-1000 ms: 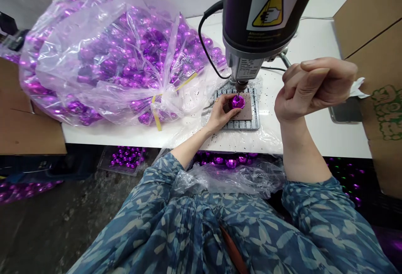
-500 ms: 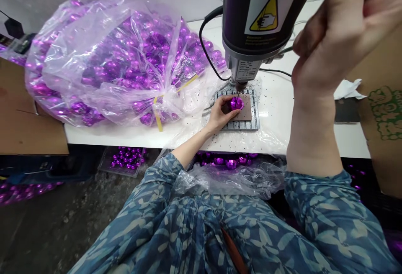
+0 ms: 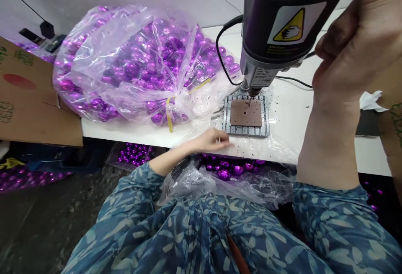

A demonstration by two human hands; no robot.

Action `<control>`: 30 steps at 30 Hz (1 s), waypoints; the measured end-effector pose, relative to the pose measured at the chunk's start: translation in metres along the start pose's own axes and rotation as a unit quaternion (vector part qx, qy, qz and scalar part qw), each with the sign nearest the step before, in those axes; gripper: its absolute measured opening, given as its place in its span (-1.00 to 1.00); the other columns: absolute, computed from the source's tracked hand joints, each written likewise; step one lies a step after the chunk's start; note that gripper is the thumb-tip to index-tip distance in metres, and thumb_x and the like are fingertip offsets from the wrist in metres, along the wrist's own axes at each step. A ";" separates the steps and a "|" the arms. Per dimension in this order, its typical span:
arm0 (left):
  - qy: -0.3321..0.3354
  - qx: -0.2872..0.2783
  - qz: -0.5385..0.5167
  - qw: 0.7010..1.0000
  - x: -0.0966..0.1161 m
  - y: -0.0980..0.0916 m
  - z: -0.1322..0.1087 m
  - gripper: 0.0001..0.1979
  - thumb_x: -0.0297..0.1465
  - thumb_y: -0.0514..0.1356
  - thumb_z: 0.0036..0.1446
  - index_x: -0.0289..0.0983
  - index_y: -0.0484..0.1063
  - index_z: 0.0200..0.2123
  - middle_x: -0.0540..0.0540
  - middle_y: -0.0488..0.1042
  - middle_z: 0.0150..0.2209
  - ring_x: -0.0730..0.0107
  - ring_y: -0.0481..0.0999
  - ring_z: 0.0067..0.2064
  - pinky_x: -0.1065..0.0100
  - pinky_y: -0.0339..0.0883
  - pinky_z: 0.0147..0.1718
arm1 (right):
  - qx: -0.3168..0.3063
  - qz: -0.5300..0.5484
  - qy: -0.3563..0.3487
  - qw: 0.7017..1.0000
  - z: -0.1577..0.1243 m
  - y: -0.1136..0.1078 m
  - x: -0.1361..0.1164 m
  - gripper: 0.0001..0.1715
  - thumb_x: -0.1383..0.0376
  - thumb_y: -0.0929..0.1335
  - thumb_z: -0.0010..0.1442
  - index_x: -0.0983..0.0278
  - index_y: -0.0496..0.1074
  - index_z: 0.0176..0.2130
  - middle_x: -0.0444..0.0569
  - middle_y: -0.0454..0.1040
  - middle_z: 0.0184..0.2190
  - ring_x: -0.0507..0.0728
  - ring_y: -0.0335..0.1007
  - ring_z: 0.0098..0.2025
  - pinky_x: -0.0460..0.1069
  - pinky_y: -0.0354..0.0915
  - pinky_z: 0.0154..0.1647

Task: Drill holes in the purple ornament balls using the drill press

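Observation:
My left hand (image 3: 215,140) is just over the table's front edge, fingers loosely bent and apart, with nothing seen in it. Below it, purple faceted balls (image 3: 237,169) lie in an open clear plastic bag. My right hand (image 3: 348,39) is raised beside the black motor head of a drill press (image 3: 292,19), its fingers wrapped round the feed handle (image 3: 309,55), which the hand mostly hides. The drill bit (image 3: 249,99) points down over a brown square board (image 3: 246,119) with a small dark hole. That board rests on the slotted metal base (image 3: 226,125).
A big tied plastic bag of purple balls (image 3: 135,60) fills the table's left side. Cardboard boxes (image 3: 37,106) stand left and right. A tray of small purple balls (image 3: 135,154) sits lower left. Dark shavings are scattered round the base, and a black cable (image 3: 220,56) loops beside the drill.
My left hand has let go of the purple ball and moved from the board toward the table's front edge. The board is bare now. The right hand stays at the handle; the view has shifted.

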State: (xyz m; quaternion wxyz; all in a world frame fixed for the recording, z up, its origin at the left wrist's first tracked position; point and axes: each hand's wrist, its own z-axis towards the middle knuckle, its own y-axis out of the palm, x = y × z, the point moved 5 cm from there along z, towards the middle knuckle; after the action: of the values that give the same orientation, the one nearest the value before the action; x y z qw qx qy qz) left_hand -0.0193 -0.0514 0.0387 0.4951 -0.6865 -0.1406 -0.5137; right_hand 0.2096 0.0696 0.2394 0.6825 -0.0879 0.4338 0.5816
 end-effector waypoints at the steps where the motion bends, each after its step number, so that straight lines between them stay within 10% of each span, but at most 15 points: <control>1: -0.024 0.015 0.043 0.999 -0.010 -0.016 0.018 -0.59 -0.04 0.19 0.46 -0.20 0.58 -0.31 -0.12 0.65 -0.34 0.28 0.61 -0.33 0.16 0.59 -0.21 | -0.003 0.001 -0.001 1.000 0.000 0.000 0.000 -0.26 -0.33 0.46 -0.17 0.29 0.50 -0.41 -0.28 -0.06 -0.71 -0.07 0.12 -0.67 -0.03 -0.23 -0.61; 4: -0.132 0.165 0.225 0.951 -0.039 -0.081 0.078 -0.73 -0.46 0.07 0.49 -0.28 0.60 -0.02 -0.29 0.71 -0.01 0.12 0.70 0.03 0.08 0.56 0.11 | -0.014 0.035 -0.023 0.999 0.000 0.001 -0.004 -0.33 -0.29 0.48 -0.13 0.25 0.45 -0.45 -0.29 -0.07 -0.72 -0.08 0.00 -0.71 0.03 -0.34 -0.62; 8: -0.249 0.219 0.366 0.870 -0.064 -0.131 0.138 -0.48 -0.70 0.00 0.33 -0.34 0.55 0.21 -0.42 0.57 0.31 -0.10 0.58 0.32 -0.02 0.42 0.32 | -0.024 0.083 -0.048 0.995 -0.004 0.003 -0.009 -0.39 -0.20 0.51 -0.07 0.26 0.42 -0.45 -0.31 -0.13 -0.71 -0.11 -0.09 -0.72 0.01 -0.41 -0.64; 19: -0.206 0.235 0.335 0.889 -0.089 -0.148 0.182 -0.55 -0.56 0.21 0.30 -0.31 0.58 0.22 -0.45 0.48 0.38 -0.30 0.39 0.45 -0.23 0.24 0.45 | -0.062 0.033 -0.093 0.993 -0.013 0.001 -0.024 -0.39 -0.26 0.44 0.09 0.22 0.49 -0.41 -0.26 -0.04 -0.70 -0.15 -0.02 -0.70 -0.03 -0.26 -0.64; 25: -0.167 0.293 -0.019 0.941 -0.077 -0.136 0.133 -0.77 -0.30 0.25 0.46 -0.18 0.61 0.09 -0.23 0.67 0.05 0.03 0.65 0.18 0.03 0.55 0.23 | -0.055 0.054 -0.078 0.994 -0.012 0.002 -0.019 -0.41 -0.20 0.46 0.09 0.27 0.45 -0.40 -0.30 -0.05 -0.70 -0.16 -0.01 -0.71 -0.05 -0.30 -0.64; 30: -0.202 0.240 -0.405 0.859 -0.062 -0.095 0.086 -0.68 -0.14 0.30 0.47 -0.14 0.59 0.17 -0.20 0.70 0.02 0.17 0.73 0.04 0.09 0.67 0.07 | -0.027 0.054 -0.073 0.995 -0.009 0.002 -0.011 -0.40 -0.21 0.44 0.07 0.27 0.39 -0.40 -0.31 -0.17 -0.68 -0.16 -0.10 -0.71 -0.04 -0.35 -0.66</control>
State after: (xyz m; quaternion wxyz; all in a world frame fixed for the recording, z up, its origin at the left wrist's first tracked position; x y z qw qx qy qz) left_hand -0.0646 0.0840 0.0387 0.3536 -0.5179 -0.6219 -0.4691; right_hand 0.2038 0.0565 0.2428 0.6772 -0.0396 0.3711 0.6341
